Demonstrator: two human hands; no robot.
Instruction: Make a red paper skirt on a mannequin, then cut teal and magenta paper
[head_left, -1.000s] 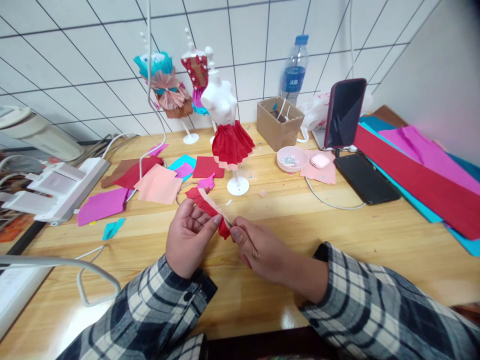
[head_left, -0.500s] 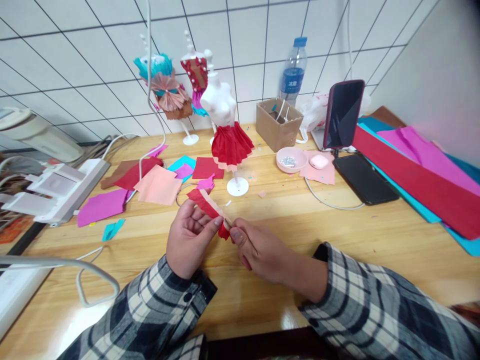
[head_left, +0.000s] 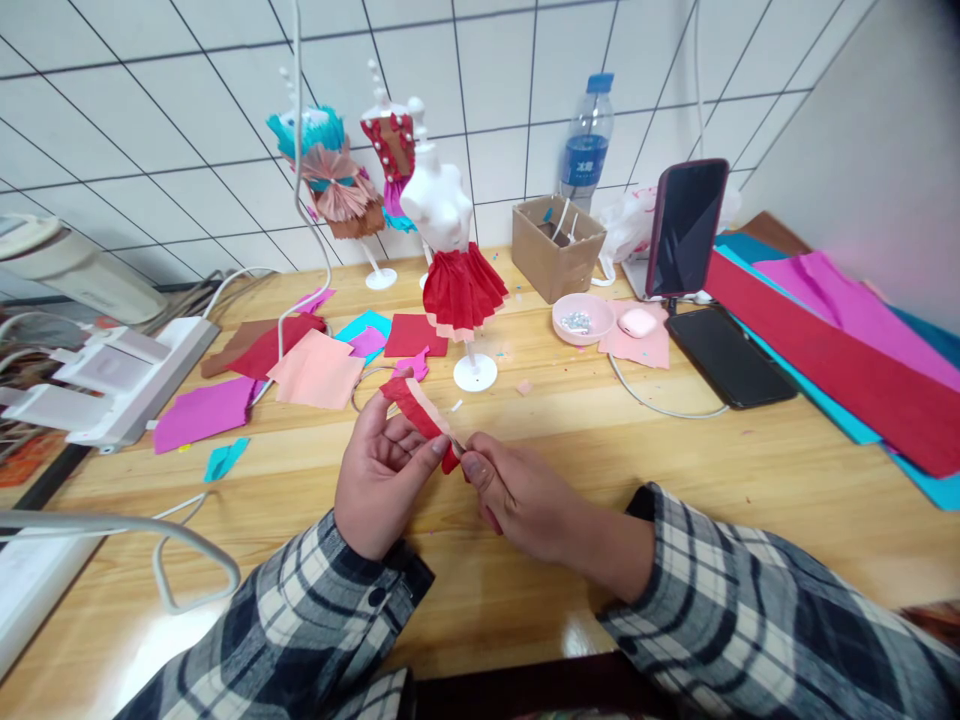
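With the thumb and fingers of my left hand (head_left: 385,485) I pinched a red paper strip edged in pale pink (head_left: 417,411), while the thumb and curled forefinger of my right hand (head_left: 521,495) were clamped at its lower end. I held the strip aslant above the wooden table (head_left: 637,460), in front of the small white mannequin (head_left: 442,205) in its pleated red skirt (head_left: 463,288). A pink bowl (head_left: 568,334) of shiny bits (head_left: 576,322) sat right of the mannequin.
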